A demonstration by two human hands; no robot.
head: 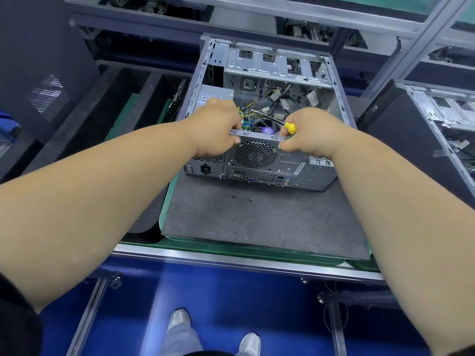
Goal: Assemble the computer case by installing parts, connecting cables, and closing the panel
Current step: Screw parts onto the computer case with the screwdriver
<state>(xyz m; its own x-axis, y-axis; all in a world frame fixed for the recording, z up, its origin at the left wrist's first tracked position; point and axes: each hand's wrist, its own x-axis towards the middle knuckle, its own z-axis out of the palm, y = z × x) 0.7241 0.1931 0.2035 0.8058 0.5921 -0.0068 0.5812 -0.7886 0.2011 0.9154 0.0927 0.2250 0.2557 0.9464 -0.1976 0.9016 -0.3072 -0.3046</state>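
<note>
While the tower case lies open on the grey mat, power supply seated, cables loose, both hands grip its rear rim, the left hand curled over it, the right hand also clutching a yellow-handled screwdriver; two screws and panel closure appear outstanding.

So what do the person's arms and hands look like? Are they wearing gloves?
No gloves: the left hand and right hand are bare, and so are both forearms. A dark sleeve shows high on the left arm. No watch, rings or bracelets can be seen.
</note>
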